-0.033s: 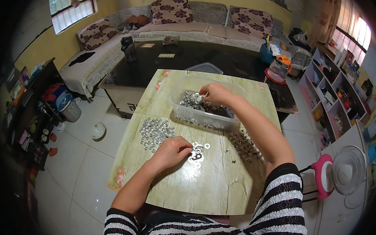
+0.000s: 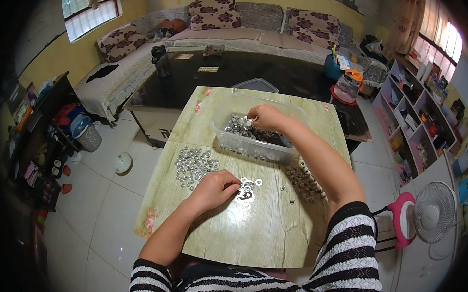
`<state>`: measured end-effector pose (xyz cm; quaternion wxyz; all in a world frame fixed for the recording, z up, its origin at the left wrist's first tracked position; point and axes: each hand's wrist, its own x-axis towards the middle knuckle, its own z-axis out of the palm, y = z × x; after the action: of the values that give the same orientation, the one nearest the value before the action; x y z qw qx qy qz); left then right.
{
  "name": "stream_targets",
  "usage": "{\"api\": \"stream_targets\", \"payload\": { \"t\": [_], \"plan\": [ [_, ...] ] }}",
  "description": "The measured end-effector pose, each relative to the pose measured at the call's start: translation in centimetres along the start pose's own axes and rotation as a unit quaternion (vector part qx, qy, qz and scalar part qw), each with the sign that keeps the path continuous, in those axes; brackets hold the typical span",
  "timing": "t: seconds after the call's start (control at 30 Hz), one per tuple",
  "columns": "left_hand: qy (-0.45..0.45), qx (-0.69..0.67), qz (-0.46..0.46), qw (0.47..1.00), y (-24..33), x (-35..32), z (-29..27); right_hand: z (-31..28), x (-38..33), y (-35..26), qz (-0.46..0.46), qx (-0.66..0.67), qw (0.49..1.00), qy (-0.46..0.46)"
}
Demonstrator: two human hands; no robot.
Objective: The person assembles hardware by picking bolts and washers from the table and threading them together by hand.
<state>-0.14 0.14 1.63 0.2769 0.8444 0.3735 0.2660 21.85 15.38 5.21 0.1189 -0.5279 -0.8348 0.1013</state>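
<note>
My right hand (image 2: pixel 266 116) reaches into a clear plastic tub (image 2: pixel 229 140) holding several small metal pieces (image 2: pixel 240 126). Its fingertips pinch one of them. My left hand (image 2: pixel 214 189) lies on the green marble-patterned table (image 2: pixel 251 240), fingers curled. Its fingertips touch a small cluster of flat washers (image 2: pixel 247 191); whether it grips one is hidden. A spread of shiny washers (image 2: pixel 194 165) lies to the left of that hand. A darker heap of small metal parts (image 2: pixel 303 180) lies to the right, under my right forearm.
A dark glass table (image 2: pixel 258 74) with a bottle (image 2: pixel 160 60) stands beyond the green table, with a sofa (image 2: pixel 250 21) behind it. To the right are a shelf unit (image 2: pixel 418 107), a white fan (image 2: pixel 436 212) and a pink stool (image 2: pixel 400 218). Clutter lines the left wall.
</note>
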Motion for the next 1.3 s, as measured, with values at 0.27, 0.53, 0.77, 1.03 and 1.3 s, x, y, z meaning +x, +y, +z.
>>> {"api": "stream_targets", "payload": {
  "t": [0.27,0.53,0.77,1.03,1.3],
  "plan": [
    [0.012,-0.016,0.005,1.000,-0.2,0.2,-0.2,1.8,2.0,-0.6,0.035,-0.044,0.995,-0.084],
    [0.027,-0.015,0.020,0.999,-0.6,0.1,0.1,1.8,1.4,-0.3,0.014,-0.031,0.998,-0.062],
    [0.017,-0.019,0.034,0.999,-0.5,0.0,0.4,1.7,1.4,-0.2,0.018,-0.065,0.995,-0.071],
    [0.034,-0.005,0.043,0.998,-1.0,0.0,0.8,2.4,1.7,0.4,0.007,-0.024,0.999,-0.039],
    [0.036,-0.019,0.052,0.998,-1.3,-0.3,0.8,2.0,1.4,-0.6,-0.022,-0.011,0.999,0.034]
  ]
}}
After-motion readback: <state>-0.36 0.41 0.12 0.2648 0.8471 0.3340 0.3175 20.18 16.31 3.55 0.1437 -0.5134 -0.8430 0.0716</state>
